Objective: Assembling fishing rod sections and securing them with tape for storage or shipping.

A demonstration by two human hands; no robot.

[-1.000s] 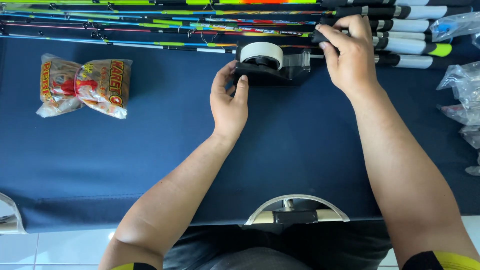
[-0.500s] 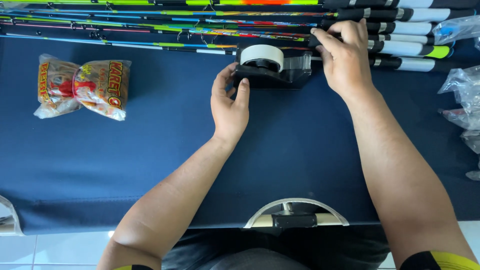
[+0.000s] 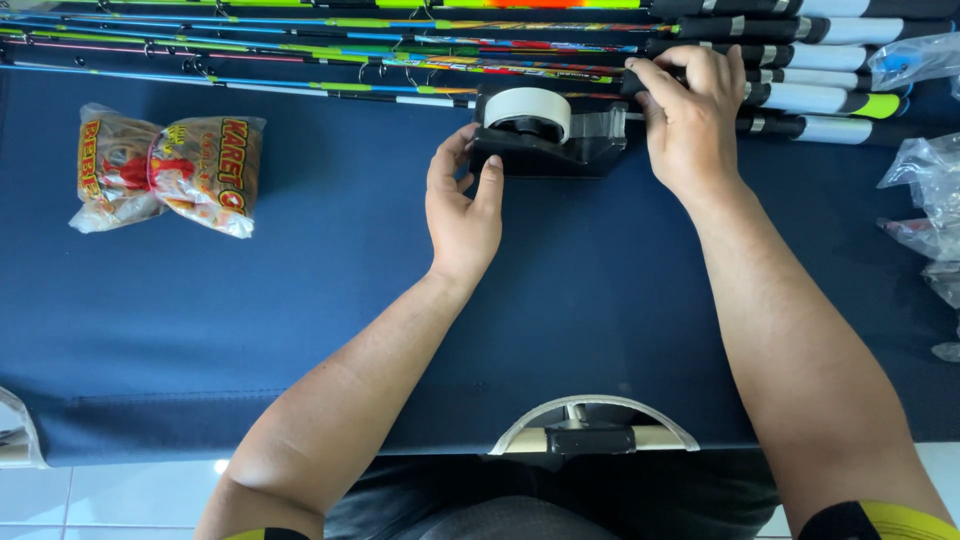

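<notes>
On the dark blue cloth-covered counter (image 3: 300, 330), near its far edge, sits a black tape dispenser with white roll (image 3: 540, 135). Left hand (image 3: 462, 205) braces its near end, fingers curled against it; right hand (image 3: 690, 120) pinches closed at the cutter end, beside colourful fishing rods (image 3: 300, 50).

Navy bench (image 3: 300, 300); black dispenser (image 3: 545, 155) w/ white tape roll (image 3: 527, 108); multicolour striped rods (image 3: 400, 50); orange-red-yellow bag (image 3: 165, 172).
</notes>
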